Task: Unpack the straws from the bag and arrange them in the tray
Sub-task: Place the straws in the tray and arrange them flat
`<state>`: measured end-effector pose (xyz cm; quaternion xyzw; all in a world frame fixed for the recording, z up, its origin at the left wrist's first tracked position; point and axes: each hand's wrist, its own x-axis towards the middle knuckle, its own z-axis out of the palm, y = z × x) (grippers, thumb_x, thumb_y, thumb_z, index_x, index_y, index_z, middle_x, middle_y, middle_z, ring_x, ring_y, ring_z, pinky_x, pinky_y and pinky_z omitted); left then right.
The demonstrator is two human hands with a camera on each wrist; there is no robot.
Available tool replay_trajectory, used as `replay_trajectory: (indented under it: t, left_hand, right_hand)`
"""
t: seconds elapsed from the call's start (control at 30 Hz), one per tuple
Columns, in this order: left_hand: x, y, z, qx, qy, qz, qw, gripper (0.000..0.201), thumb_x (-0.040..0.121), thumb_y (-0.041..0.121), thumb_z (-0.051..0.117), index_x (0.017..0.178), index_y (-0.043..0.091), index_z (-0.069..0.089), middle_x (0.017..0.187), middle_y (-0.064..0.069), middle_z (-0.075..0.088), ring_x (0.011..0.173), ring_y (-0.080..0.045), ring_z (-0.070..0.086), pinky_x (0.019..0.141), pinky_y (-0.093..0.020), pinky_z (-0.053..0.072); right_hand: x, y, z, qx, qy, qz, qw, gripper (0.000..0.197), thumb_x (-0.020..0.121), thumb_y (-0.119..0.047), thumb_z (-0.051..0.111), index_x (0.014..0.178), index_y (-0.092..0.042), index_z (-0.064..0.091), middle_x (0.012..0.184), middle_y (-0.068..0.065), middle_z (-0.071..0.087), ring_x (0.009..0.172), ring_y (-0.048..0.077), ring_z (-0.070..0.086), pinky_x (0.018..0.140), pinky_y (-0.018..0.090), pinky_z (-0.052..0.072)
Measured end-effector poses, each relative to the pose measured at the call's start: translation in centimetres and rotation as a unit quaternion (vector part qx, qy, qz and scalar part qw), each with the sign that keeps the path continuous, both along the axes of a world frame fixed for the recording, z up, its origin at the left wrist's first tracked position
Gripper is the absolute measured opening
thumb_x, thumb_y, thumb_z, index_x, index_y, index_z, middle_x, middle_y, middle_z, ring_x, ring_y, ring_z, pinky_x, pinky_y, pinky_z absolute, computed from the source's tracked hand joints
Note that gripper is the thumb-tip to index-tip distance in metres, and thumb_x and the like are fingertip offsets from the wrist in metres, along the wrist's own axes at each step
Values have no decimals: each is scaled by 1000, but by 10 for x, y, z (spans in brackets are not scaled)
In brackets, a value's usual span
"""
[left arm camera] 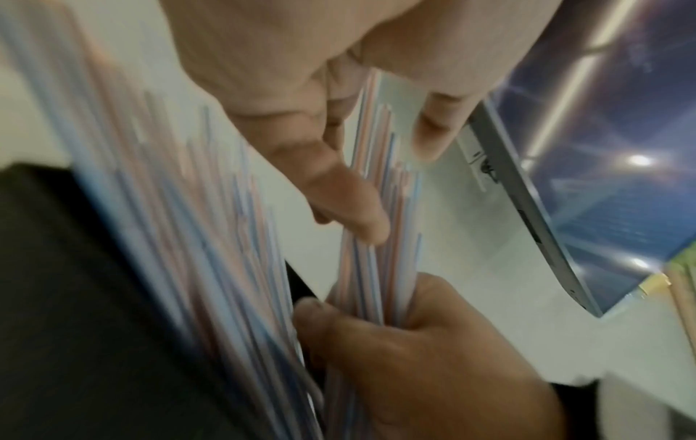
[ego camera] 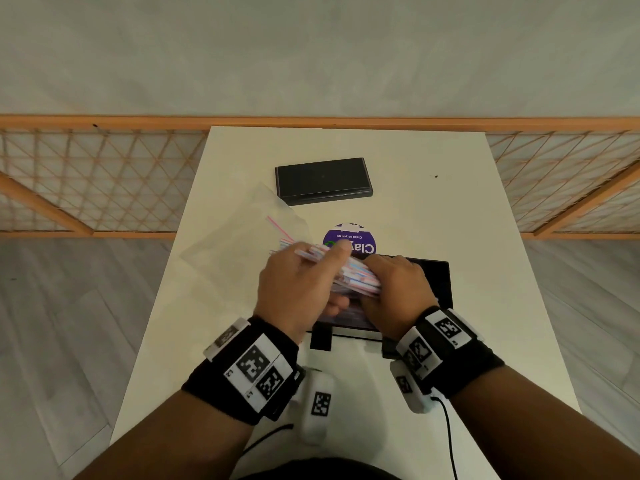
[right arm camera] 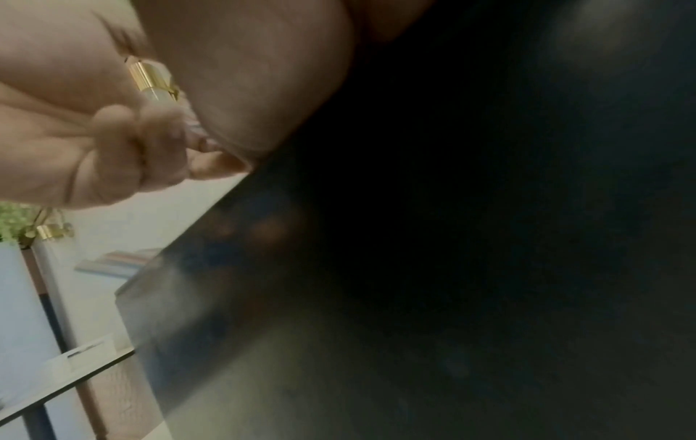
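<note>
While both wrists hover low in the frame, banded in black straps with white marker tags, the left hand (ego camera: 298, 289) and right hand (ego camera: 394, 289) meet at centre over a bundle of straws (ego camera: 349, 275). Left fingers (ego camera: 341, 245) curl round the striped pink-and-blue bunch, thumb on top; right fingers (left arm camera: 376, 336) clamp the other end, as the left wrist view shows. Under the hands lies the black tray (ego camera: 440, 282), on the white table (ego camera: 485, 237), its near edge just past the wrists. Just beyond the bundle sits a purple round sticker (ego camera: 360, 242). Left of centre, the clear bag (ego camera: 239, 230) lies flat, one pink straw (ego camera: 277, 226) on it. Further up, a second black tray (ego camera: 323, 181) rests alone. At the far edge runs an orange lattice fence (ego camera: 104, 178).
</note>
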<state>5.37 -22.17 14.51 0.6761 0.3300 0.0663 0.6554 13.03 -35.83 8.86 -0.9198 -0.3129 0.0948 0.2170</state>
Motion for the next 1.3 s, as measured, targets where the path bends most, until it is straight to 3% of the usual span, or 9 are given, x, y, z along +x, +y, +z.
replay_trajectory:
  t: [0.1,0.27,0.37,0.53,0.67,0.8,0.87,0.97,1.3]
  left_hand:
    - [-5,18,7,174,-81,39,981,56,79,71,56,91,17,62,82,0,72,67,-27,72,60,-38,54]
    - [-6,20,19,173,-221,-79,957,42,97,47,44,101,12,66,94,1,70,90,-18,66,82,-36,53]
    - [-4,8,14,233,-238,-151,931,42,102,35,42,92,6,69,86,-3,68,84,-20,64,77,-39,51]
    - [-12,33,7,334,-249,-101,903,38,100,38,44,93,9,67,92,0,66,89,-23,63,80,-36,48]
    - [-16,72,-11,275,-52,57,958,37,96,52,52,90,16,58,88,6,61,93,-20,60,78,-26,42]
    - [-14,77,-37,71,186,-3,980,71,85,80,41,107,14,57,101,-4,64,99,-33,65,87,-45,54]
    - [-16,63,-40,38,227,-68,971,79,87,83,34,119,14,57,108,-6,67,92,-30,69,70,-40,59]
    - [-20,50,-35,98,247,-103,959,68,91,81,33,112,19,52,105,-4,67,88,-26,69,54,-32,57]
    - [-14,43,-28,139,140,-50,979,42,99,52,57,90,12,64,78,-8,69,54,-25,64,43,-29,48]
  right_hand:
    - [2,0,11,34,17,-4,999,31,73,-34,48,93,-16,63,77,9,67,70,37,58,66,31,32]
    - [-7,7,25,81,30,15,996,23,74,-32,56,93,-22,64,78,0,70,69,30,63,60,32,48]
    - [-15,20,29,126,21,7,992,24,72,-19,69,95,-21,66,74,4,70,64,30,64,59,37,54]
    - [-22,18,25,64,-23,30,997,25,72,-40,61,93,-27,56,74,-1,69,63,29,64,54,34,51]
    - [-33,13,7,0,-67,68,995,34,74,-55,54,86,-23,58,73,-2,68,63,29,65,51,31,47]
    - [-35,8,-10,-46,-87,28,995,65,69,-83,44,86,-22,59,82,-2,61,79,28,56,71,40,48]
    - [-32,7,-8,-70,-79,10,994,77,61,-93,42,90,-24,58,89,-4,58,87,24,52,77,41,47]
    - [-31,5,-5,-87,-53,4,995,86,56,-98,39,97,-25,57,97,-6,57,93,23,50,83,43,47]
    - [-25,6,-4,-100,0,-7,995,102,54,-99,38,124,-24,43,118,-5,48,108,21,45,96,43,42]
